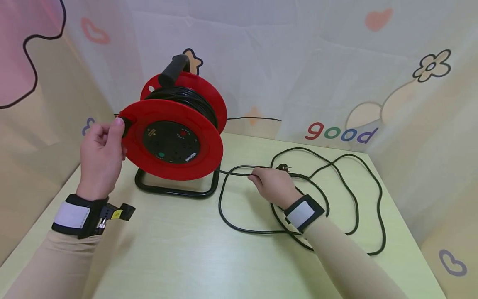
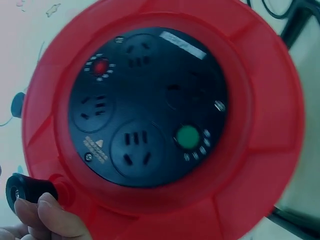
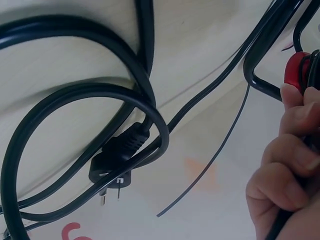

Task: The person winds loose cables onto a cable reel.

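Note:
A red cable reel (image 1: 210, 143) with a black socket panel (image 1: 171, 142) stands on a black tube frame (image 1: 175, 192), black cable wound between its two discs. At the rim of its front disc, my left hand (image 1: 101, 151) grips the small black crank knob (image 2: 31, 194) between thumb and fingers. My right hand (image 1: 275, 185), right of the reel, has its fingers curled round the black cable (image 1: 235, 173) running out from the reel. Loose loops of that cable lie on the table behind and beneath the right forearm. Among them lies the plug (image 3: 112, 167), its metal pins showing.
The pale table (image 1: 168, 249) ends at a printed curtain (image 1: 280, 74) at the back and sides. A black carrying handle (image 1: 173, 70) rises above the reel. More cable loops (image 1: 381, 207) spread toward the table's right edge.

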`<state>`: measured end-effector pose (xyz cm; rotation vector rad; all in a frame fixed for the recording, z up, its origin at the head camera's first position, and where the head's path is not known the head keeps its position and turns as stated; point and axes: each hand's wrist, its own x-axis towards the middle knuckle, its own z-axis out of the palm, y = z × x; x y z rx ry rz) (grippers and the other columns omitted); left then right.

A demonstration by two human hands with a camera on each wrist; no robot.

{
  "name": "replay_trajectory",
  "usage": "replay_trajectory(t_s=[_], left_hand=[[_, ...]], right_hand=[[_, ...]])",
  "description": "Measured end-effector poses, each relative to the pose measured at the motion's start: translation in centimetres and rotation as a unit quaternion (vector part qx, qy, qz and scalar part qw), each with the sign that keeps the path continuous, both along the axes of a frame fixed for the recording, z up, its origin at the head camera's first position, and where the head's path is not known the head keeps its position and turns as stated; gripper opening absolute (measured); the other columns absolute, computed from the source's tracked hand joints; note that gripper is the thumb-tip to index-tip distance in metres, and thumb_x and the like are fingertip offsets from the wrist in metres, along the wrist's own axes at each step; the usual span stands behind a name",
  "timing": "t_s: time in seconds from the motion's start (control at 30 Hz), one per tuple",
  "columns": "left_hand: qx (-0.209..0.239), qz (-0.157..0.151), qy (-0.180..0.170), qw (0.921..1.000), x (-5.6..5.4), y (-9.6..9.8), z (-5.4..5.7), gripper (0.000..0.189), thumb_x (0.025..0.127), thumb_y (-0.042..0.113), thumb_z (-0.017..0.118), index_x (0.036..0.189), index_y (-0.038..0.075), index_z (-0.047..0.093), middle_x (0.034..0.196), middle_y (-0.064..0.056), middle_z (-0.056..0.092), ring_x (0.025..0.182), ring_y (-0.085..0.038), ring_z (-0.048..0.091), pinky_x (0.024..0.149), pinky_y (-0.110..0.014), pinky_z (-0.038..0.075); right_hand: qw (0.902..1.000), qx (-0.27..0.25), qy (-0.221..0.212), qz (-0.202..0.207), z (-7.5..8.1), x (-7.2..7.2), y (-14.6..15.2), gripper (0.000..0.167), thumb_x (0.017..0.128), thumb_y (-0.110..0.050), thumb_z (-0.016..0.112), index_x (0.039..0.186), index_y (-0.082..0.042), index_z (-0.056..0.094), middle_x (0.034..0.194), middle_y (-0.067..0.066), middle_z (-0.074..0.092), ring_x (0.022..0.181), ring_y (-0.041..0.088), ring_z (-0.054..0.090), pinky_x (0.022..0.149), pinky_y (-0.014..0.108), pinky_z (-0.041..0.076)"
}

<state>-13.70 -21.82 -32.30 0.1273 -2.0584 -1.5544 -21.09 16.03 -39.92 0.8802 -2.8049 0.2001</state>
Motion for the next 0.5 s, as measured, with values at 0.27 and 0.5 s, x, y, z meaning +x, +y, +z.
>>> replay_trajectory(t_s=[0.27,0.5], left_hand=[[0.104,-0.027,0.044,0.9933,-0.6,2.0,1.1,0.020,0.096,0.030,0.059,0.100,0.011,0.056,0.074,-0.012,0.055,0.062,-0.018,0.051,0.059,-0.021,0.047],[0.150,-0.040,0.053,0.9865,-1.3,3.2,1.5,0.025,0.095,0.035,0.060,0.095,0.010,0.056,0.071,-0.010,0.052,0.062,-0.019,0.050,0.056,-0.022,0.046]], right_hand=[[0.9997,0.020,-0.002,0.013,-0.3,0.0,-2.2,0.015,0.099,-0.027,0.055,0.092,-0.017,0.064,0.068,-0.010,0.056,0.058,0.008,0.053,0.052,0.030,0.043],[0.9992,0.038,-0.013,0.006,-0.5,0.3,-3.1,0.015,0.099,-0.026,0.054,0.094,-0.016,0.064,0.074,-0.008,0.061,0.063,0.008,0.056,0.055,0.028,0.046]])
